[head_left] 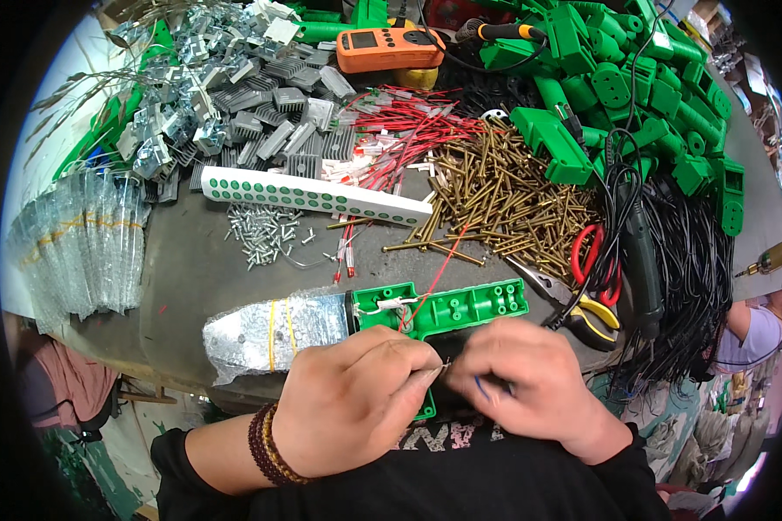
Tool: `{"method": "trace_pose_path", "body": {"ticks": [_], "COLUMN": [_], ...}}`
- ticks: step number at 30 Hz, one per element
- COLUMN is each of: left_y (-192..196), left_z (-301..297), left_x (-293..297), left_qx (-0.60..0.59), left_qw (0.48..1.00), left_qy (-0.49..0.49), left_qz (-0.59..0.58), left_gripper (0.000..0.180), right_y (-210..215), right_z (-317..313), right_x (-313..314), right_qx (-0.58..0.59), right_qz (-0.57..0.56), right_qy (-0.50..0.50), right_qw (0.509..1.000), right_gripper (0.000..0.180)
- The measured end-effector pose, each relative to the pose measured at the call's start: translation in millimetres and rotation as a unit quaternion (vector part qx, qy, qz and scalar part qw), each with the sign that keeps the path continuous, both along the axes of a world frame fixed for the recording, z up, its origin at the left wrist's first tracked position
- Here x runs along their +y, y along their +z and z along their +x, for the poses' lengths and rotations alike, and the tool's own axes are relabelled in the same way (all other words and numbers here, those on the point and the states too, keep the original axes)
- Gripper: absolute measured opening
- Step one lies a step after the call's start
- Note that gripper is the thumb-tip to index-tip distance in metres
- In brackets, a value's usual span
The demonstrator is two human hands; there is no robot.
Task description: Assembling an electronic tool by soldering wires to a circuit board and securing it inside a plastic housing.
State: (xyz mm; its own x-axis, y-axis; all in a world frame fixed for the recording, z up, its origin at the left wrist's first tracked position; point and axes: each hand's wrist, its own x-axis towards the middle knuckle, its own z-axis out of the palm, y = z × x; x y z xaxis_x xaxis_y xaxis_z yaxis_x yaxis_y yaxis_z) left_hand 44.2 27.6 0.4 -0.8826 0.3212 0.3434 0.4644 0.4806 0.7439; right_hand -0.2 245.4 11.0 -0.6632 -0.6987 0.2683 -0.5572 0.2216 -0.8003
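Apparently, the person's left hand [356, 404] pinches a thin piece [446, 366] (too small to identify) beside the curled right hand [526, 382], whose grip is unclear, while just beyond them the green handle [473, 306] looks light and stiff, best held by its walls, sparing the fragile red wire [437, 273].

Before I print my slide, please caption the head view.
Left hand and right hand, close together at an open green casing, with brass-coloured screws heaped beyond.

Two foreground hands [356, 398], one orange meter [378, 54], one white strip [317, 196]
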Motion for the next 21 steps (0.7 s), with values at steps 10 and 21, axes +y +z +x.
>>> {"method": "trace_pose_path", "body": {"ticks": [10,21], "left_y": [-4.9,-16.8], "left_z": [-0.2,-2.7], "left_x": [0.9,-0.1], "left_qx": [-0.003,0.208], "left_qw": [0.999,0.968], "left_qy": [0.014,0.043], "left_qz": [0.049,-0.132], "left_gripper": [0.018,0.030], "right_y": [-8.3,-10.4], "right_z": [-4.2,-15.3], "right_x": [-0.4,3.5], "right_qx": [0.050,0.299], "right_qz": [-0.011,0.071], "right_qy": [-0.047,0.009], "right_qw": [0.998,0.952], "right_gripper": [0.015,0.032]}}
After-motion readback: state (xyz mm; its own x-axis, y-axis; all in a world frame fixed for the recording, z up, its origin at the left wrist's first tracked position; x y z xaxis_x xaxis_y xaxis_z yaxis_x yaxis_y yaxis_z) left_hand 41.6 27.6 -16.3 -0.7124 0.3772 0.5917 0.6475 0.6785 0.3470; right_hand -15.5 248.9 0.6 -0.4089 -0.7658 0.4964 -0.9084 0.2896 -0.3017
